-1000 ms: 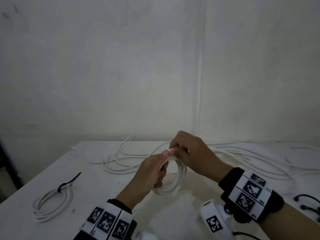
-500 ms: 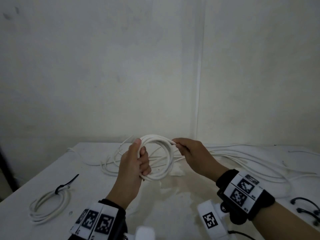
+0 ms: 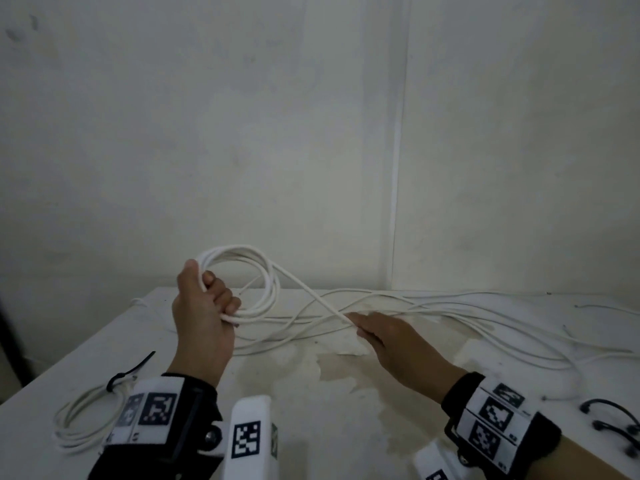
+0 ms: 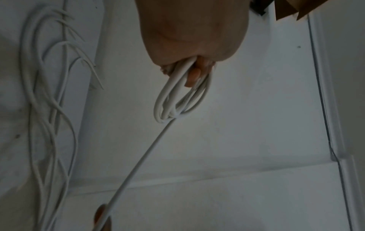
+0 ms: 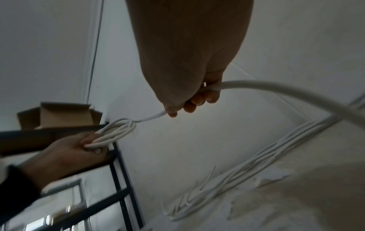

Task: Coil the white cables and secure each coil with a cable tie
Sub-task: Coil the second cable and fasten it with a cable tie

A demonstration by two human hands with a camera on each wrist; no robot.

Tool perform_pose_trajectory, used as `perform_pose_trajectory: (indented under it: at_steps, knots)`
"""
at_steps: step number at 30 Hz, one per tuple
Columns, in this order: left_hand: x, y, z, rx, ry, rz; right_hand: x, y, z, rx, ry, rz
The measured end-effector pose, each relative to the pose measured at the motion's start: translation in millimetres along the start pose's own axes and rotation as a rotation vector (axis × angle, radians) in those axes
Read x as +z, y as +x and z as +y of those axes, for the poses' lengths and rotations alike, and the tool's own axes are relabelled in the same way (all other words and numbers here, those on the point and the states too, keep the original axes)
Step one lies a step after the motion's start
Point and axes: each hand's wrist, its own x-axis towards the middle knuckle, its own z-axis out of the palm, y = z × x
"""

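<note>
Left hand grips the raised coil at frame centre; right hand apparently pinches its trailing cable, drawing slack for another loop.

The half-wound white coil is a few round loops stacked together, held upright above the table, its lower left side gripped. One straight strand runs off its top right, slanting down to the loose white cables, a long tangle strung along the back of the tabletop. A finished coil lies flat at the near left corner, cinched with a black cable tie. Spare black ties sit at the near right edge.
</note>
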Motion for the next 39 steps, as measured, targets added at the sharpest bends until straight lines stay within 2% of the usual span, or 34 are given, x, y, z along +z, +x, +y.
perform_pose_trajectory:
  at_steps: [4, 6, 9, 14, 17, 20, 23, 27, 29, 33, 39]
  knots:
    - [0.6, 5.1, -0.7, 0.091, 0.121, 0.053, 4.3, -12.1, -6.4, -0.248, -0.350, 0.137]
    - [6.0, 0.4, -10.4, 0.115, 0.240, 0.020, 5.3, -9.4, -15.7, -0.392, -0.411, 0.177]
    - [11.0, -8.9, -26.3, 0.098, 0.423, -0.068, 0.1, -3.6, -35.2, -0.525, -0.443, 0.163]
    - [12.5, -29.4, -46.3, 0.011, 0.664, -0.257, -12.1, 11.8, -52.3, -0.577, -0.358, 0.210]
    - [10.6, -44.6, -55.9, 0.026, 0.726, -0.409, -13.4, 20.1, -55.8, -0.572, -0.245, 0.259]
    - [11.8, -54.5, -58.0, -0.030, 0.756, -0.506, -18.9, 22.4, -55.9, -0.442, -0.112, 0.293]
    - [16.3, -62.6, -57.7, -0.155, 0.767, -0.566, -24.8, 22.7, -51.3, -0.298, 0.001, 0.260]
    - [14.5, -65.1, -56.5, -0.216, 0.747, -0.566, -34.1, 24.5, -40.1, -0.255, 0.099, 0.224]
    - [14.8, -65.3, -54.1, -0.233, 0.728, -0.578, -41.6, 25.0, -33.5, -0.181, 0.193, 0.209]
    - [20.6, -65.4, -47.7, -0.264, 0.545, -0.509, -49.2, 20.2, -24.5, 0.003, 0.348, 0.160]
    - [29.1, -66.5, -46.8, -0.271, 0.339, -0.395, -39.2, 8.6, -38.9, 0.186, 0.582, 0.149]
